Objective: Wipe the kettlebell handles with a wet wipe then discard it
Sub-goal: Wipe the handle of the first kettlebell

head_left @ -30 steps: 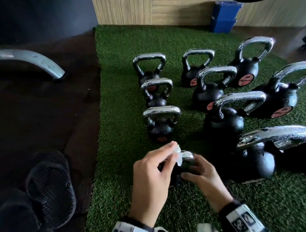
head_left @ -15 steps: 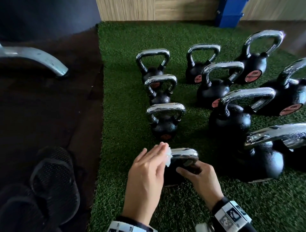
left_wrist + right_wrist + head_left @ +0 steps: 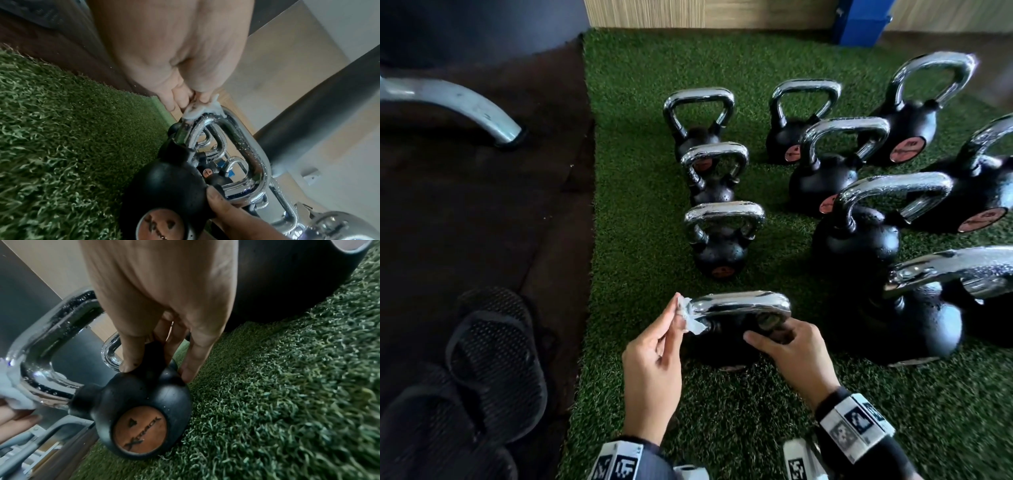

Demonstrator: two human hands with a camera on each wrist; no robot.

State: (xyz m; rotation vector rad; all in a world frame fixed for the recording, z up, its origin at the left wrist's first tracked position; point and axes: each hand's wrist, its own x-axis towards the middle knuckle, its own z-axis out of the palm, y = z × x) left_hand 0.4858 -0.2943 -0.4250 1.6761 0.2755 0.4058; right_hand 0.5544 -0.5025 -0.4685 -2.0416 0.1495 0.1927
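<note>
**Kettlebell handle half-wiped: mind the wipe and the tilt**

The small black kettlebell with the chrome loop handle stands on the green artificial turf, nearest you in the left-hand row. Your left hand pinches the crumpled white wet wipe between thumb and fingertips and presses it onto the handle's left corner. Your right hand curls thumb and fingers around the black neck under the handle's right end, steadying the bell.

The wipe is a small wad held by its edge, so a hard drag along the beaded, wet chrome could likely pull it out of the pinch or tear it. Droplets on the handle also suggest your steadying fingers may slip, and the bell could then tip on the soft turf toward the larger black kettlebell just beside it. The other chrome handles behind are yet to be reached. No bin shows in any view, so plan where the wipe goes.
</note>
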